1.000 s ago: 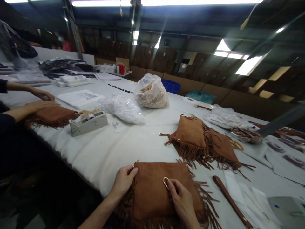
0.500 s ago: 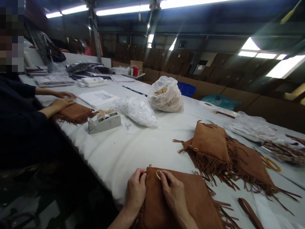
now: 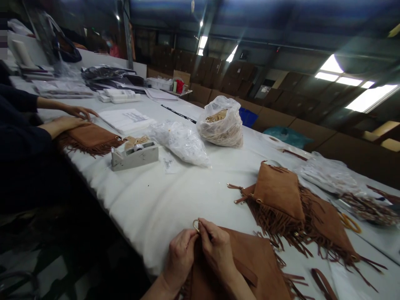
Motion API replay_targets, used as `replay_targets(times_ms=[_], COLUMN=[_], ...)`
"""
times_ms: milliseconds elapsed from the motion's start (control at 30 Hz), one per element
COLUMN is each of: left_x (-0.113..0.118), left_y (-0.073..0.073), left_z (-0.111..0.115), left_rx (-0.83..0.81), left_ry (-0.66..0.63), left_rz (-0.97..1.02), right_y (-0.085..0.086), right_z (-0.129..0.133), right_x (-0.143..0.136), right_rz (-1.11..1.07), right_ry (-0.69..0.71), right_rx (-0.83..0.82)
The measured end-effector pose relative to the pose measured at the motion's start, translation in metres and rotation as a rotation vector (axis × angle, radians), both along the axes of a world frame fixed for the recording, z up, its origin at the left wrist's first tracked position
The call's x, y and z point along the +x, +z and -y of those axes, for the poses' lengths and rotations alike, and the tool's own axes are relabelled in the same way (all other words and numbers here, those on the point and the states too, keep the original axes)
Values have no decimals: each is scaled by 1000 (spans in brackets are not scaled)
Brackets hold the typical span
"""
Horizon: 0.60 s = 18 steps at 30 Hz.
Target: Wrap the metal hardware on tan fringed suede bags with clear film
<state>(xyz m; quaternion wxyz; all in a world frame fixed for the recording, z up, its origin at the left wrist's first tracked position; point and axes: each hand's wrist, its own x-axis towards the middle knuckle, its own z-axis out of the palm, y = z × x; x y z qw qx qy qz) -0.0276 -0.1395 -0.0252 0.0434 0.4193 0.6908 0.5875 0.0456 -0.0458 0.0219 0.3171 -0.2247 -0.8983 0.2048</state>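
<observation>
A brown suede fringed bag (image 3: 262, 254) lies at the table's near edge. My left hand (image 3: 179, 255) is closed at the bag's upper left corner; the small part between its fingertips is hidden. My right hand (image 3: 216, 246) pinches a gold-coloured metal clasp (image 3: 196, 225), whose curved loop sticks out above the fingers. From under that hand a brown strap (image 3: 246, 271) runs across the bag. Both hands' fingertips are close together at the corner.
To the right lie more fringed bags (image 3: 278, 185), a loose brown strap (image 3: 323, 283) and yellow-handled scissors (image 3: 351, 223). Beyond are a tape dispenser (image 3: 135, 157), a clear plastic bag (image 3: 179, 141) and a filled plastic sack (image 3: 221, 125). At left, a co-worker's hands (image 3: 67, 121) rest by another fringed bag (image 3: 92, 137).
My right hand has moved left with the metal clasp, up to the bag's corner beside my left hand. The strap now shows across the bag. The co-worker's far hand has lifted slightly.
</observation>
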Motion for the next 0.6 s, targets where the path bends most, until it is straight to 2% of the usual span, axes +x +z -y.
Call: replay_targets(times_ms=[167,600], left_x=[-6,-9], left_y=[-2,-5], left_z=[-2,2], left_rx=[-2,-66], left_ry=[-39,-86], left_rz=[-27,-117], right_y=[-3,10], right_z=[0,-3], right_x=[2,0], right_rz=[55,203], right_ry=[-3,117], right_rx=[246,426])
